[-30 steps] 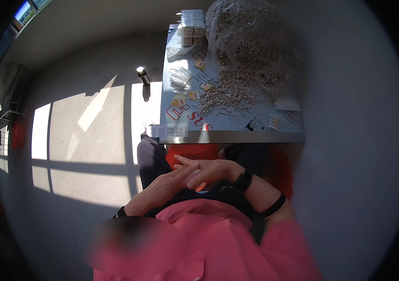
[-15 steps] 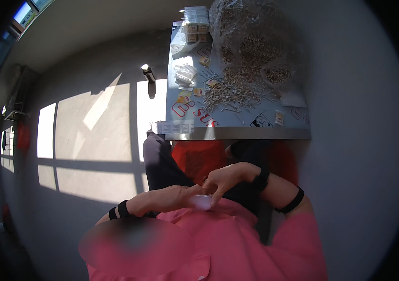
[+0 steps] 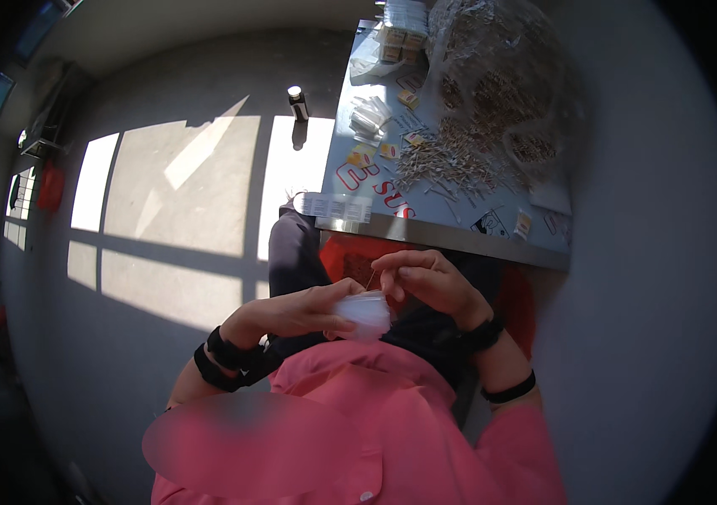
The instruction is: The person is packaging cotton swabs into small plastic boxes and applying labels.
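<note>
Where the pink shirt fills the bottom of the view, both forearms come up over the lap and meet just above it. Left hand: fingers curled shut around a small clear plastic bag, which sits at the fingertips, pinched from its left side, its whitish body showing to the right of the hand. Right hand: fingers bent and closed in a pinch just above the bag's top edge; a thin stick stands up from that pinch, tilted slightly, its lower end at the bag's mouth. Whether the stick is already inside the bag, cannot tell. The two hands touch or nearly touch at the bag.

Dark bands on both wrists; right forearm carries a second black band lower down. Dark trousers and a red seat under the hands.

Beyond the hands, a grey table edge. On it: a spread heap of thin sticks, small yellow packets, a stack of clear bags, a strip of white packets overhanging the near edge. Farther back, a large clear sack of sticks and small boxes.

Left of the table, sunlit floor, a dark bottle standing upright.
</note>
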{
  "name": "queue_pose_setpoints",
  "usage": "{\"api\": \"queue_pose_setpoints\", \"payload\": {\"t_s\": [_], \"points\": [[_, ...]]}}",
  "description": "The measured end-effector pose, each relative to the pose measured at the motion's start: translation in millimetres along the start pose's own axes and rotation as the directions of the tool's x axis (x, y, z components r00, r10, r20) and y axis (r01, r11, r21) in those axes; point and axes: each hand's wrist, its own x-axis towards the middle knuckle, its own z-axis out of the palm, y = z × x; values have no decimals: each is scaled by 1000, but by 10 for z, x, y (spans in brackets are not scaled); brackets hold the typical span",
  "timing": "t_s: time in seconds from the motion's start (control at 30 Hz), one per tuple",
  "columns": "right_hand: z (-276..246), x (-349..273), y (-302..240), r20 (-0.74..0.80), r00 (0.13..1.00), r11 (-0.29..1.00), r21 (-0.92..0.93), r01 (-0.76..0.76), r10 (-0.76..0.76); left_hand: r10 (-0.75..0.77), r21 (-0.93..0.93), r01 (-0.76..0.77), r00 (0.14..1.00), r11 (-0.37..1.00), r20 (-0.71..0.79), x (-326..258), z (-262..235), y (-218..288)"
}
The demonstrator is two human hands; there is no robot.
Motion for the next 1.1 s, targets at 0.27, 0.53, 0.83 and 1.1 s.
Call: {"api": "queue_pose_setpoints", "payload": {"t_s": [0.27,0.53,0.83,1.1], "points": [[397,23,-246,-62,985,743,-664,79,-161,99,-171,-191,894,967,-438,25,-23,-85],[650,57,141,-111,885,492,-858,144,-452,216,-272,-555,658,786,-721,415,232,-189],[347,219,74,-58,905,580,-784,221,-422,310,-592,-622,777,513,-548,222,173,-15],[569,452,404,12,996,963,255,84,-90,355,-547,-793,610,269,-709,-19,125,-275]]}}
